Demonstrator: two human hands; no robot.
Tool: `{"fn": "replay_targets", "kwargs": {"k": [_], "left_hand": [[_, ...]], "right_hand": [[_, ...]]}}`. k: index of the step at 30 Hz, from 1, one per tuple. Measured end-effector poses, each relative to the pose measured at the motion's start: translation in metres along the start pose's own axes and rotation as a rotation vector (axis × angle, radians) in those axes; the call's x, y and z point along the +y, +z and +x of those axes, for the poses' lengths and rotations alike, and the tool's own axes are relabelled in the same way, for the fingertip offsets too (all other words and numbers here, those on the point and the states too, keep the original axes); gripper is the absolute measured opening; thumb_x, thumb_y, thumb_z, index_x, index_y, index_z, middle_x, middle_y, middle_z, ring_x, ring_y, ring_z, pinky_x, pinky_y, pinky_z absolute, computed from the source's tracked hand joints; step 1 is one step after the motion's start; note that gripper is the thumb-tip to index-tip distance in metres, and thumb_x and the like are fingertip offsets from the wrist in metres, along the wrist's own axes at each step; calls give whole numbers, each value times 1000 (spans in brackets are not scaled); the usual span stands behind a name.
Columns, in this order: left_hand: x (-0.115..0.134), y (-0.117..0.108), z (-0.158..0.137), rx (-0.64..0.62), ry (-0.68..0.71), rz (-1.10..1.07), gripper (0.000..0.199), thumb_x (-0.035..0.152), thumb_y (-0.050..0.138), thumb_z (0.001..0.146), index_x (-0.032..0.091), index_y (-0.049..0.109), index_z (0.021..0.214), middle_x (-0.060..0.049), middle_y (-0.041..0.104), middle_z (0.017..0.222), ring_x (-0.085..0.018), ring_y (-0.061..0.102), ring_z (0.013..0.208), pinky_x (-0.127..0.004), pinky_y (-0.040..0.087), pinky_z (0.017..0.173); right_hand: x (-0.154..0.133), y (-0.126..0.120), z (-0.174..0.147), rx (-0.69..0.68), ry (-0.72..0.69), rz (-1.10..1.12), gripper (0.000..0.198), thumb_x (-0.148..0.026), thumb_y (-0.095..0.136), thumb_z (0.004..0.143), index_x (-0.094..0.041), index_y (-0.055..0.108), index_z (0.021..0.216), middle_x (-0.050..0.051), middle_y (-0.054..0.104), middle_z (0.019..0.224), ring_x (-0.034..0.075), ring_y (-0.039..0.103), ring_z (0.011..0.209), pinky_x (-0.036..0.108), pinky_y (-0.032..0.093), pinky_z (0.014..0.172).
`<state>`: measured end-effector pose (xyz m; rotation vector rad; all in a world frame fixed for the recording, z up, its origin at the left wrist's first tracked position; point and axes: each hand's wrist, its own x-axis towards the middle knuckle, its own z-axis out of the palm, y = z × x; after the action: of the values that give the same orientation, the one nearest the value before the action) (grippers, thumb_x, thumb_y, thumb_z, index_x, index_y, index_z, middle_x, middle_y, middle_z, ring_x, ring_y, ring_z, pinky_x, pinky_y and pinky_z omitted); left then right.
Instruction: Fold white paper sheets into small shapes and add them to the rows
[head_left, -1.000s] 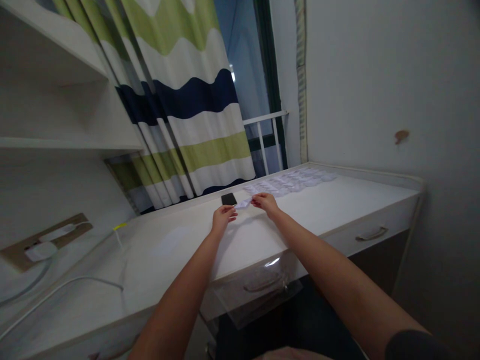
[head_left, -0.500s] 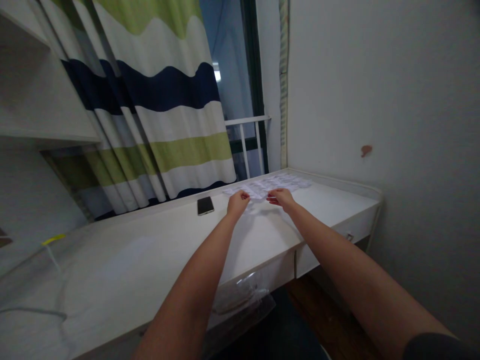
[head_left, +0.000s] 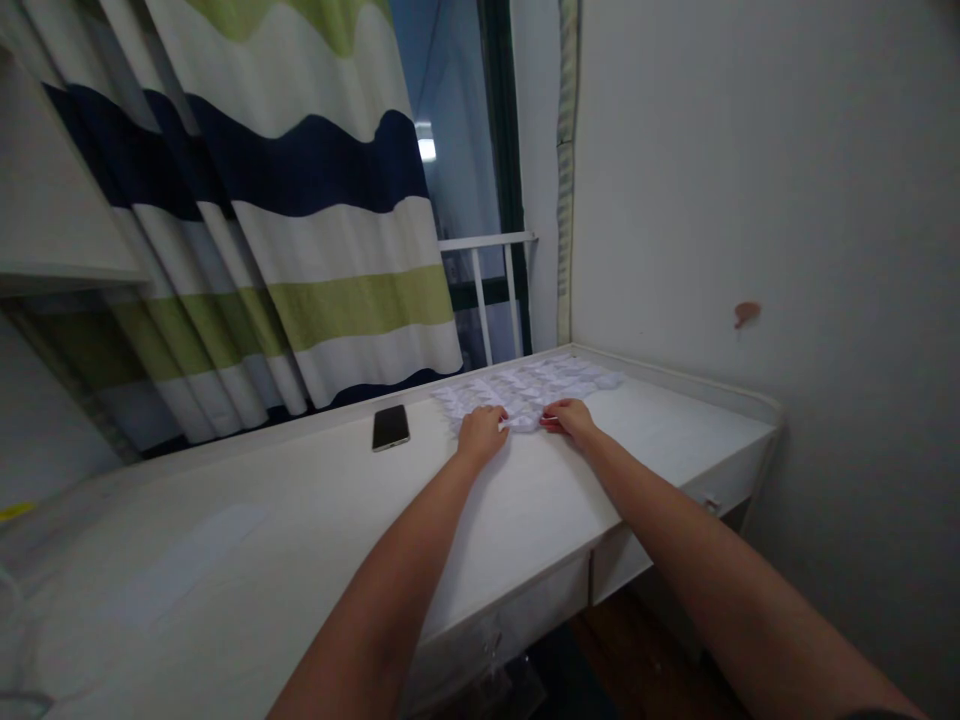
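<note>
Many small white crinkled pieces (head_left: 536, 380), which look like folded paper or thin wrapping, lie close together in rows at the far right of the desk. At the near edge of these rows, my left hand (head_left: 482, 432) has its fingers curled down on the left end of one white piece (head_left: 524, 423). My right hand (head_left: 570, 417) pinches the right end of that same piece, low over the desktop. The exact material is too small to make out, and my left fingertips are partly hidden.
A dark phone (head_left: 391, 427) lies left of the white pieces. The white desk (head_left: 315, 540) has a raised back rim and drawers in front. A striped curtain (head_left: 330, 240) hangs behind it, a wall (head_left: 750, 180) stands at the right. Clear plastic (head_left: 510, 680) shows below the front edge.
Both hands have come down to the desk at the near edge of the rows, with the white piece between them. The view has shifted a little to the right.
</note>
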<state>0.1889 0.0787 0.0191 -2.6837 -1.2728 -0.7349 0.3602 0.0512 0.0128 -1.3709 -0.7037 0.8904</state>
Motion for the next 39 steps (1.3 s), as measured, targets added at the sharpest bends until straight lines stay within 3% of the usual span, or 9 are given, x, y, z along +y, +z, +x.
{"fn": "replay_targets", "kwargs": {"k": [28, 34, 36, 39], "left_hand": [[-4, 5, -3, 6, -55, 109, 19, 25, 50, 79, 19, 58, 96, -6, 61, 98, -20, 52, 94, -31, 39, 80], [-3, 3, -6, 64, -37, 84, 23, 33, 48, 81, 19, 57, 97, -7, 59, 101, -20, 50, 98, -32, 38, 84], [-3, 0, -8, 80, -36, 75, 25, 35, 46, 81, 19, 57, 97, -7, 58, 101, -20, 49, 99, -32, 37, 84], [-6, -7, -14, 92, -42, 58, 25, 34, 44, 82, 19, 57, 98, -7, 58, 101, -20, 50, 98, -32, 38, 84]], "right_hand": [[11, 13, 17, -7, -60, -92, 17, -3, 58, 70, -13, 49, 60, -1, 56, 45, 9, 56, 40, 18, 48, 41], [13, 13, 18, 18, -68, -154, 12, -6, 55, 72, -13, 51, 64, -2, 54, 45, 10, 56, 40, 18, 46, 42], [15, 10, 20, 63, -111, -228, 7, -9, 55, 72, -13, 54, 66, -2, 55, 47, 10, 58, 45, 19, 46, 45], [13, 6, 20, 205, -310, -372, 3, -13, 60, 65, -15, 59, 66, 0, 62, 58, 13, 61, 62, 21, 48, 59]]}}
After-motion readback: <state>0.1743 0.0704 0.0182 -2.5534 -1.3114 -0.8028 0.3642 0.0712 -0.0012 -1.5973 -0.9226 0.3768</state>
